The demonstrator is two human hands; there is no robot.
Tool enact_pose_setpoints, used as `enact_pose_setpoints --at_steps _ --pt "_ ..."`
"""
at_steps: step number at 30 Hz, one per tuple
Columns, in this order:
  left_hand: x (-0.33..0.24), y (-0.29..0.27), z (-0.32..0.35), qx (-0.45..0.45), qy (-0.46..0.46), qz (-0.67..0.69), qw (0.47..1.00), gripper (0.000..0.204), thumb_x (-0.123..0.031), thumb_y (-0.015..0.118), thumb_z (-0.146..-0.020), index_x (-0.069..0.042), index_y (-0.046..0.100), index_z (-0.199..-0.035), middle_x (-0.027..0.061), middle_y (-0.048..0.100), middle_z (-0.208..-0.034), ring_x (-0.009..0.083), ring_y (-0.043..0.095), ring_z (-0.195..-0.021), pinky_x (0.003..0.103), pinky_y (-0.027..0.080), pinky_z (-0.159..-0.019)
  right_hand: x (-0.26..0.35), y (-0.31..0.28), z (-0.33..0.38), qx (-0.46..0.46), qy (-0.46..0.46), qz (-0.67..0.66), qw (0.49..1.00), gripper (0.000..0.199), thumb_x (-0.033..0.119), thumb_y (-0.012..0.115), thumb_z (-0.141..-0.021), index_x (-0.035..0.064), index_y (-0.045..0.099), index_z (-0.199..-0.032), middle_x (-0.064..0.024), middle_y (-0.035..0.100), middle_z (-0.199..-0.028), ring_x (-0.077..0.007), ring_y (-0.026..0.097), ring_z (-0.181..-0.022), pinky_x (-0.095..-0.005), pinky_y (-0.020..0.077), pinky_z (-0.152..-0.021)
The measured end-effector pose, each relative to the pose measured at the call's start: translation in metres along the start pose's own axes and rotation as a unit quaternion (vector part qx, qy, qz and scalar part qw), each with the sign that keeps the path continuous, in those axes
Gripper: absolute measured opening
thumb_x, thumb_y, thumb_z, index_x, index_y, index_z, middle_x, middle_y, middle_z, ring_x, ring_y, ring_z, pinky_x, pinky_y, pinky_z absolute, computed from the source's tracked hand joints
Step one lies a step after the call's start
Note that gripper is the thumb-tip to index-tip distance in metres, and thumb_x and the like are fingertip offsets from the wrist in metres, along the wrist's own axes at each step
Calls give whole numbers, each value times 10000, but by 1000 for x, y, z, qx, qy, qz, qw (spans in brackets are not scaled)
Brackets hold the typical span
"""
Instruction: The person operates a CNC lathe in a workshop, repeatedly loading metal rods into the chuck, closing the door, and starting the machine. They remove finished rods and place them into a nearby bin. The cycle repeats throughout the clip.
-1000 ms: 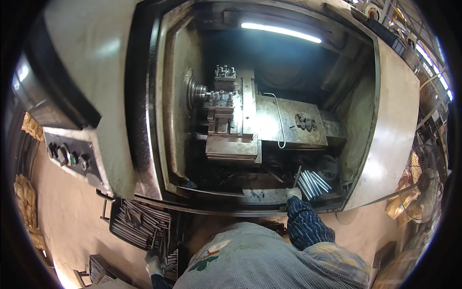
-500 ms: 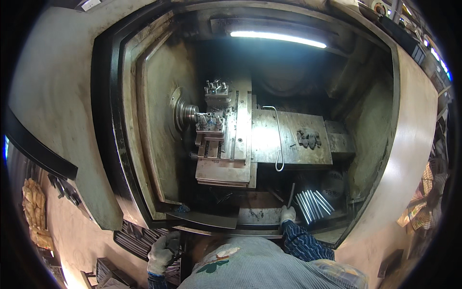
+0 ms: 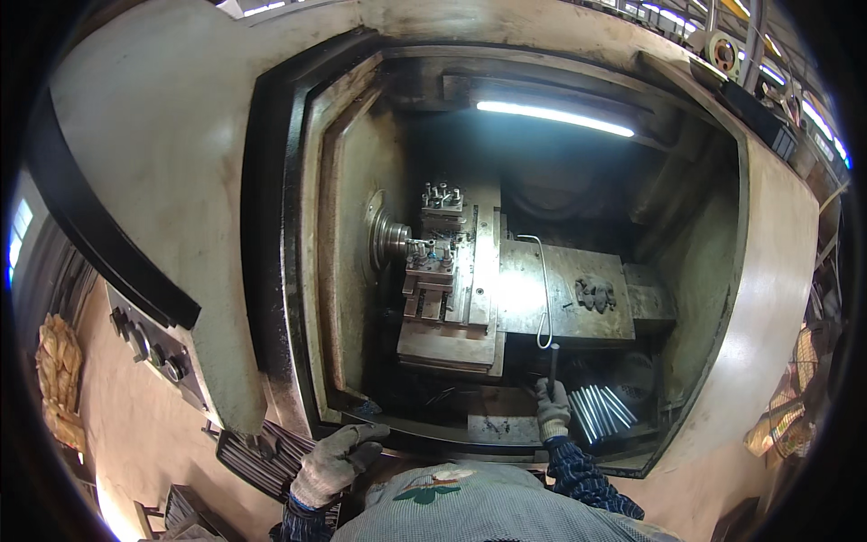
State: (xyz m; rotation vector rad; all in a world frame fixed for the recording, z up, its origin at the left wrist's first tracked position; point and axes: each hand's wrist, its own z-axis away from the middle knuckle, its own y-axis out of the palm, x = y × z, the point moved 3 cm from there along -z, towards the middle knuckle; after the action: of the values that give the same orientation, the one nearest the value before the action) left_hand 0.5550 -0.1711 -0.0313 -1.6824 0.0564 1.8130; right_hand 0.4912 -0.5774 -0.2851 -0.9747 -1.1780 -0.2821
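My right hand (image 3: 552,408), in a pale work glove, is closed round a dark metal rod (image 3: 554,361) that stands nearly upright from the fist. Just right of it lies a bundle of shiny metal rods (image 3: 602,413) inside the machine. My left hand (image 3: 336,462), gloved too, hovers at the machine's front edge with fingers stretched to the right; nothing shows in it. Farther in, a lathe chuck (image 3: 390,238) faces the tool block (image 3: 429,267). A second tool block (image 3: 442,200) sits behind that one.
A bent white wire hook (image 3: 545,303) lies across the metal slide, with a dark heap, perhaps gloves or rags, (image 3: 595,294) beside it. Dark rods (image 3: 256,461) are stacked outside at lower left, below a control panel with knobs (image 3: 149,343). A lamp (image 3: 555,118) lights the chamber.
My left hand has risen from beside the dark rods to the machine's front edge, its fingers now extended. My right hand still grips the rod. The view has shifted.
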Motion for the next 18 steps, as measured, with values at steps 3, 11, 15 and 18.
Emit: enact_pose_setpoints --at_steps 3,11,15,18 --pt "2 -8 3 2 8 0 1000 273 -45 654 -973 -13 699 -1240 108 727 -1099 177 671 -1012 290 526 -894 11 22 -28 59 -98 15 993 340 370 674 -999 73 673 -1164 -49 669 -859 -166 628 -794 -357 512 -737" --pt "12 -20 17 -46 -1 -11 999 273 -58 653 -969 -34 707 -1236 112 726 -1054 173 668 -964 285 521 -876 168 33 -46 200 -73 93 973 466 299 673 -965 88 577 -1369 -185 718 -1165 -312 699 -1076 -382 533 -927" --pt "26 -24 22 -54 8 -15 998 276 -67 664 -963 -28 710 -1232 124 731 -1059 193 685 -971 287 526 -888 179 46 -62 220 -135 125 958 462 276 664 -970 97 568 -1385 -189 697 -1227 -318 685 -1118 -389 528 -960" --pt "29 -27 24 -70 24 -13 997 276 -74 673 -962 -21 711 -1230 134 736 -1066 209 703 -973 286 536 -884 197 52 -69 229 -110 161 954 455 254 664 -973 104 572 -1392 -184 683 -1274 -311 671 -1163 -387 520 -986"
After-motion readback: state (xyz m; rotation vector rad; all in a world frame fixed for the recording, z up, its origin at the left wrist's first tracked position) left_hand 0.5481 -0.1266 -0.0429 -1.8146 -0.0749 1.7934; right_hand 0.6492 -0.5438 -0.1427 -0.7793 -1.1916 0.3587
